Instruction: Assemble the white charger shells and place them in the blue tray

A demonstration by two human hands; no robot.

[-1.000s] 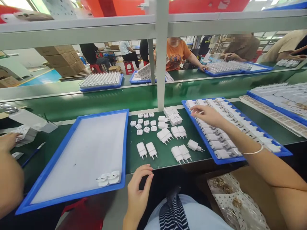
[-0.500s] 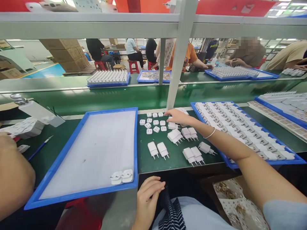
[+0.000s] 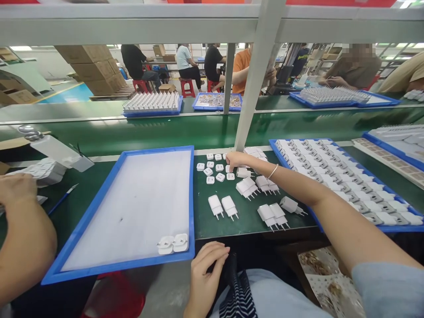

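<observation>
My right hand (image 3: 237,160) reaches over the green bench. Its bent fingers are at a small white square piece (image 3: 227,169), pinching it as far as I can see. Several like pieces, such as one white square piece (image 3: 219,177), lie around it. My left hand (image 3: 207,271) hangs low before my body, thumb and fingertips together, nothing visible in them. White two-pin plug adapters (image 3: 215,206) lie in groups between the hands. At the near right corner of a blue-rimmed tray (image 3: 191,198) sit two white pieces with metal pins (image 3: 172,244).
A full tray of white adapters (image 3: 344,181) stands right. A slanted post (image 3: 248,97) rises behind my right hand. At left, another person's arm (image 3: 29,234) is near stacked white parts (image 3: 49,171) and a blue pen-like tool (image 3: 62,198). Several people sit beyond the bench.
My right hand has come down and drawn its fingers in at the square piece. My left hand stays low. The view has shifted a little, and the neighbour's hand shows more.
</observation>
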